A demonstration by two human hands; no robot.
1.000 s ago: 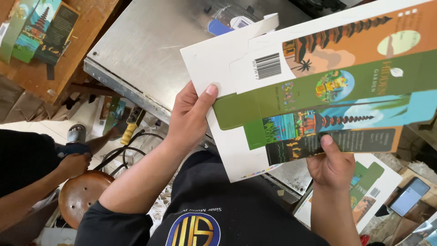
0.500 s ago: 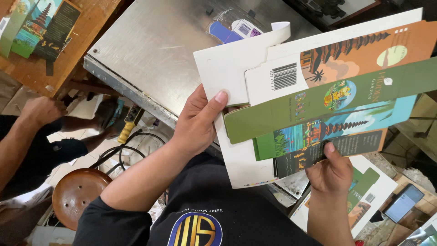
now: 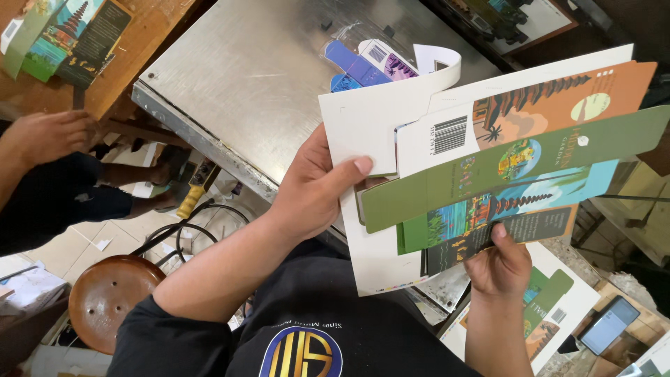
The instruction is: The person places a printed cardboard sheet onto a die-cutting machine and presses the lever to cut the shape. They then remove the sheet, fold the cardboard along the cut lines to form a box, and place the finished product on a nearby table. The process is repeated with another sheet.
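I hold a flat printed cardboard box blank (image 3: pixel 488 174) in front of me, white at its left part with orange, green, blue and dark panels fanned to the right. My left hand (image 3: pixel 314 185) grips its left edge, thumb lying over the white card. My right hand (image 3: pixel 499 262) pinches the lower edge at the dark panel. The blank hangs above the edge of a steel table (image 3: pixel 258 91). A purple and white box blank (image 3: pixel 370 61) lies on the steel behind it.
Another person's hand (image 3: pixel 45 132) and knee are at the left, by a wooden bench (image 3: pixel 132 49) with printed blanks (image 3: pixel 66 35). A round wooden stool (image 3: pixel 108 297), cables and a yellow-handled tool lie below. More blanks (image 3: pixel 551 307) and a phone (image 3: pixel 608 324) sit lower right.
The box blank and both my hands have shifted a little to the right and up in view. The other person's hand at the left has risen toward the bench.
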